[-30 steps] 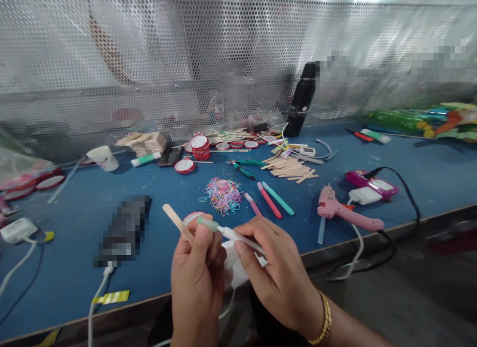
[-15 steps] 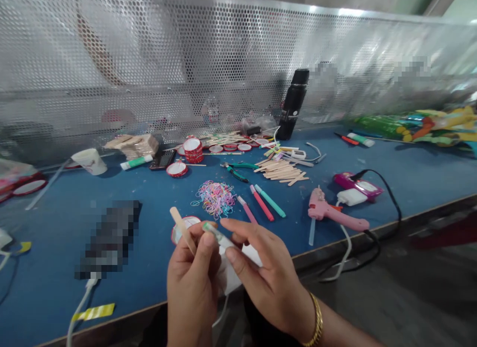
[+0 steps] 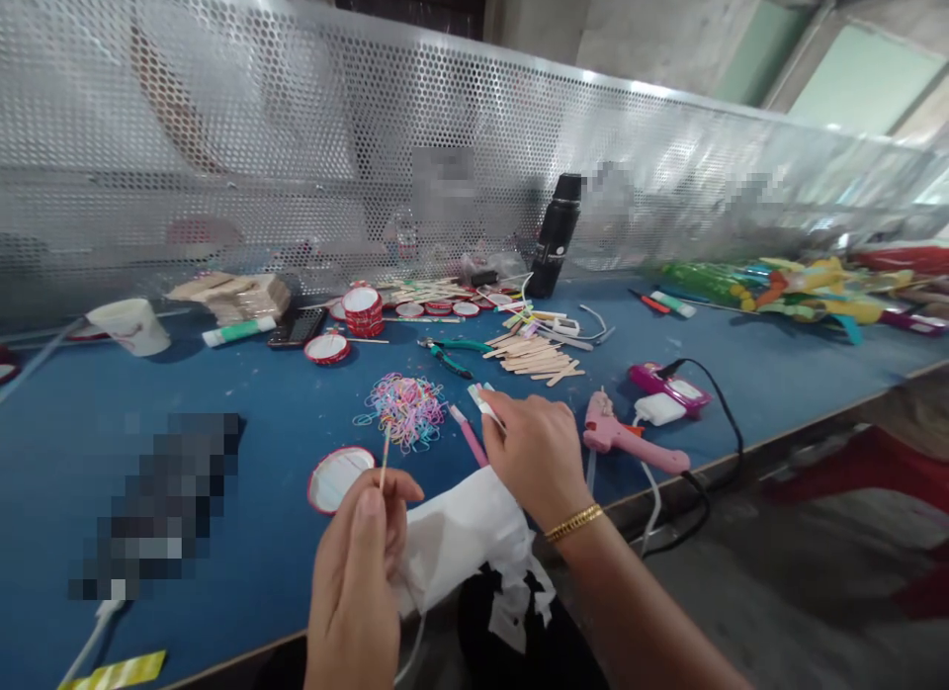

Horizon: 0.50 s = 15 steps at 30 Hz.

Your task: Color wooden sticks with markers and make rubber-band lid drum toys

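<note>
My left hand [image 3: 360, 571] is closed on a flat wooden stick [image 3: 385, 456], held upright and edge-on just above the table's near edge. My right hand [image 3: 535, 451] reaches forward over the blue table [image 3: 244, 413], fingers closed round a white glue tube with a green end [image 3: 483, 401]. It hovers beside the pink marker [image 3: 469, 437] and the pile of coloured rubber bands [image 3: 404, 410]. A white round lid with a red rim [image 3: 337, 476] lies left of the stick. White cloth or paper [image 3: 464, 537] lies between my hands.
A pink glue gun [image 3: 627, 439] with a black cable lies to the right, near a pink device [image 3: 668, 388]. Farther back are loose wooden sticks [image 3: 532, 354], green pliers [image 3: 449, 352], stacked red-rimmed lids [image 3: 363, 311], a black bottle [image 3: 556, 234], a white cup [image 3: 133, 326] and a perforated metal screen [image 3: 297, 146].
My right hand took the glue tube away from the stick and moved forward and right over the table. The left hand turned the stick upright. The camera swung right.
</note>
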Motion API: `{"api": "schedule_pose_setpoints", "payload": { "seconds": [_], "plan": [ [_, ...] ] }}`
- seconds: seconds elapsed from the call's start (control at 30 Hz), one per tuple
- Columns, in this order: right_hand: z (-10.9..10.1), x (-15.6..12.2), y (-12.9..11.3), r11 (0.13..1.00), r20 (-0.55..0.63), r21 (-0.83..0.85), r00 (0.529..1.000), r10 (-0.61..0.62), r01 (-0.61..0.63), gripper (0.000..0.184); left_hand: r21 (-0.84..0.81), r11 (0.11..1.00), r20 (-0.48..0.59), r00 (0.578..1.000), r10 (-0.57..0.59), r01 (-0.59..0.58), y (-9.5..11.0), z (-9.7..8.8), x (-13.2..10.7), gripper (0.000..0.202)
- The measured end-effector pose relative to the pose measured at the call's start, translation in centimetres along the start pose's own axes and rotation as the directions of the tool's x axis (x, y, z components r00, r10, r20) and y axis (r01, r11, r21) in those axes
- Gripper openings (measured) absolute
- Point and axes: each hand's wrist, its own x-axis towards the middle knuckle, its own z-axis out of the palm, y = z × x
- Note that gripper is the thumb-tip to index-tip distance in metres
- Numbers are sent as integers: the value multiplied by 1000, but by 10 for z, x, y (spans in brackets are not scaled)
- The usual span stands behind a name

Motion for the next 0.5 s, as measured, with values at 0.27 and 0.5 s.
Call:
{"api": "schedule_pose_setpoints", "payload": {
  "seconds": [0.27,0.5],
  "plan": [
    [14,7,-11,979,158,-205,986,51,-18,25,148,989,70,997,-29,18,6,5,-11,42],
    [13,1,-6,985,66,-170,998,16,-4,18,179,984,64,998,-6,-6,7,5,-11,41]
  ]
}}
